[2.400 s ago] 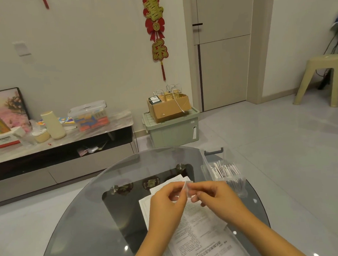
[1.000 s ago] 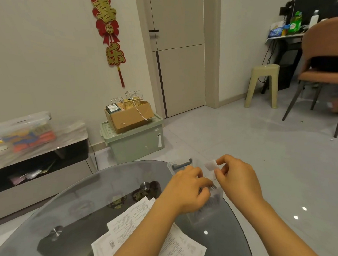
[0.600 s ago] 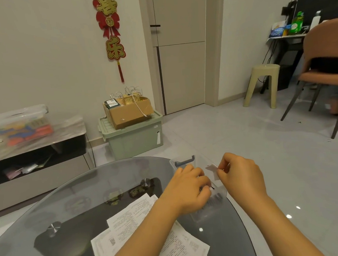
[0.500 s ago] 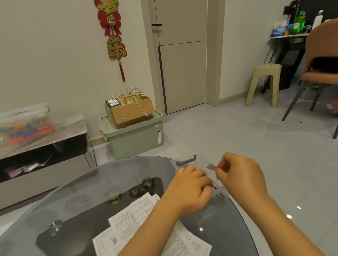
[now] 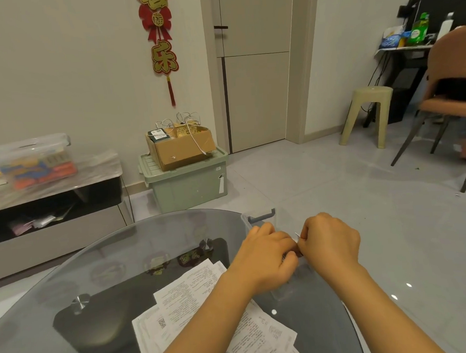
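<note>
Lying at seven o'clock from the hands, printed papers (image 5: 195,290) spread on the glass bench (image 5: 148,241); a green bin (image 5: 188,184) stands beyond at eleven. The left hand (image 5: 267,259) curls its fingers into the clear box (image 5: 260,217) at the bench's edge, hiding its contents and whatever they grasp. Touching it at three o'clock, the right hand (image 5: 331,244) pinches a small white slip (image 5: 297,235) over the box. A stool (image 5: 367,113) stands at one o'clock.
</note>
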Tool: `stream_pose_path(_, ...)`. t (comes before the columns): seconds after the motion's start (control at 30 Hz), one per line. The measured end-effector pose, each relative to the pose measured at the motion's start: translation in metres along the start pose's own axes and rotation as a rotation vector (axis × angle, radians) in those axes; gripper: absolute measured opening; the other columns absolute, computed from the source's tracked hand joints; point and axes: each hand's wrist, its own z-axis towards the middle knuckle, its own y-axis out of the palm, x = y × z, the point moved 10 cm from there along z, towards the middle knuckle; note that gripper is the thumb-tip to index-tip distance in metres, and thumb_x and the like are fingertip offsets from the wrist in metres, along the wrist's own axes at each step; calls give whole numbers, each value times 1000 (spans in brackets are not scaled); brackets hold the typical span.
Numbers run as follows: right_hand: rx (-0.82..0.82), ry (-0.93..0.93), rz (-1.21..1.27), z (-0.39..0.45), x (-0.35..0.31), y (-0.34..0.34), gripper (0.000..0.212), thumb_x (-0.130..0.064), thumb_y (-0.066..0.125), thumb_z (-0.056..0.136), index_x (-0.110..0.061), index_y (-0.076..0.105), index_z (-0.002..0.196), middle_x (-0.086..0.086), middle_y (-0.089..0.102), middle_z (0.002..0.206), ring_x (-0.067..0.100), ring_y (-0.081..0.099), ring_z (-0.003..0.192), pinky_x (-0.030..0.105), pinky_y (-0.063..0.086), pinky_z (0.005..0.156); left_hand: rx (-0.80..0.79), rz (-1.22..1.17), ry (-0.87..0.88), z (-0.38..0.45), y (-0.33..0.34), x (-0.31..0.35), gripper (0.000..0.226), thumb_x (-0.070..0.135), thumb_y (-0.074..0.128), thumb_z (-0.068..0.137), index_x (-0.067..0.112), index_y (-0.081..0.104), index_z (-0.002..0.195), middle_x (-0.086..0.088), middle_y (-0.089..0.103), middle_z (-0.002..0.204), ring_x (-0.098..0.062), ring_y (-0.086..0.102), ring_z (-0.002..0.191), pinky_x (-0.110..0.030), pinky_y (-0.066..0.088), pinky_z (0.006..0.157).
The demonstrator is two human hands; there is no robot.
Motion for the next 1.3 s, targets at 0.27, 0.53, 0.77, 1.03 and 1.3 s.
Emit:
stream_pose_path(0.27, 155, 15, 105, -3, 7, -24, 14, -27, 57, 87, -18, 66, 82, -2, 52, 87, 18, 46, 70, 26, 31, 57, -25, 2, 14, 1, 1, 1, 63, 41, 10, 78, 21, 63, 105, 11, 62, 108, -12, 35, 85, -34, 32, 90)
stream_pose_path(0.53, 99, -38, 78, -5, 0, -11, 13, -24, 58, 84, -15, 65, 79, -1, 56, 85, 18, 47, 68, 25, 27, 51, -50, 11, -27, 2, 2, -4, 47, 43, 13, 75, 21, 53, 86, 7, 51, 75, -16, 36, 82, -37, 36, 84)
stream_pose_path(0.77, -47, -10, -35, -4, 0, -1, 10, -22, 59, 81, -17, 66, 75, -3, 61, 71, 17, 48, 59, 20, 25, 46, -140, 93, -58, 5, 6, -2, 65, 39, 7, 82, 19, 64, 105, 1, 61, 104, -16, 34, 88, -32, 28, 86)
stream_pose_path(1.03, -191, -31, -80, -5, 0, 8, 36, -25, 50, 86, -16, 34, 56, -2, 36, 57, 12, 29, 47, 23, 21, 44, -114, 10, -76, 6, 9, -5, 70, 43, 7, 75, 22, 60, 116, 5, 61, 114, -13, 35, 90, -35, 30, 93)
stream_pose_path(1.3, -333, -97, 320, -6, 12, 12, 23, -8, 46, 86, -9, 66, 74, 0, 45, 53, 13, 40, 46, 20, 33, 44, -233, 90, -59, 3, 9, 1, 63, 36, 12, 83, 34, 47, 135, 6, 44, 142, -15, 34, 109, -33, 22, 101)
